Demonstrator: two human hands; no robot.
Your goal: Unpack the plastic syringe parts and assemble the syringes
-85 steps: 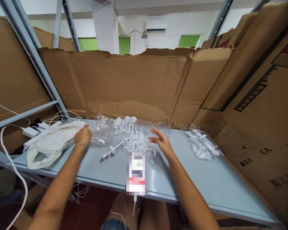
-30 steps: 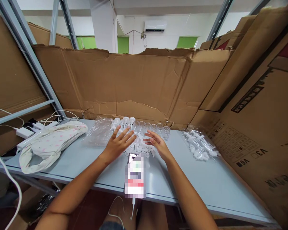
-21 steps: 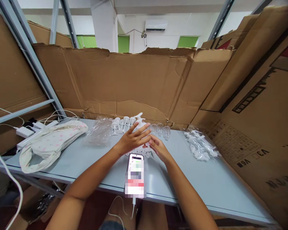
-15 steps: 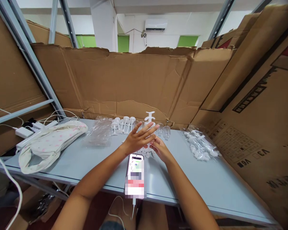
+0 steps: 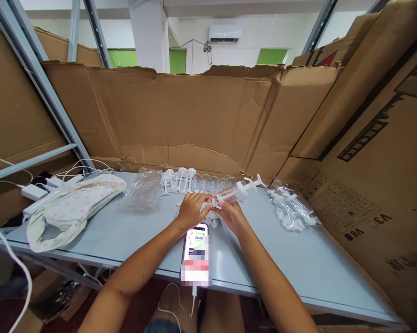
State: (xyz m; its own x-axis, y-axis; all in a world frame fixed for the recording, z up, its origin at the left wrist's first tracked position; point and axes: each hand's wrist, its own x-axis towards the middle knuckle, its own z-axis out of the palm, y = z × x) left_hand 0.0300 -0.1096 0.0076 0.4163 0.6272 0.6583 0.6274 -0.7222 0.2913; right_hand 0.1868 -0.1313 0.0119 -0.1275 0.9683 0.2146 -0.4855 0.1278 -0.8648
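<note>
A clear plastic syringe (image 5: pixel 231 191) with a white winged handle lies tilted across my hands, its handle end up to the right. My right hand (image 5: pixel 232 216) is closed round its lower part from beneath. At the lower left end, my left hand (image 5: pixel 192 213) pinches with thumb and fingers at a small white piece; my fingers hide part of it. Small white plastic parts (image 5: pixel 212 219) lie in a pile just below my hands. Behind them stand several clear barrels (image 5: pixel 205 182) in a row, beside several white plungers (image 5: pixel 181 178).
A phone (image 5: pixel 196 249) with a cable lies at the front edge. To the left are a clear plastic bag (image 5: pixel 142 192), a white spotted cloth bag (image 5: pixel 80 203) and a power strip (image 5: pixel 38 206). A bag of white parts (image 5: pixel 291 208) lies right. Cardboard walls (image 5: pixel 187 115) enclose the table.
The syringe has gone from upright to tilted, its handle swinging right. My left hand, spread out before, has come down and closed at the syringe's lower end. My right hand still holds it.
</note>
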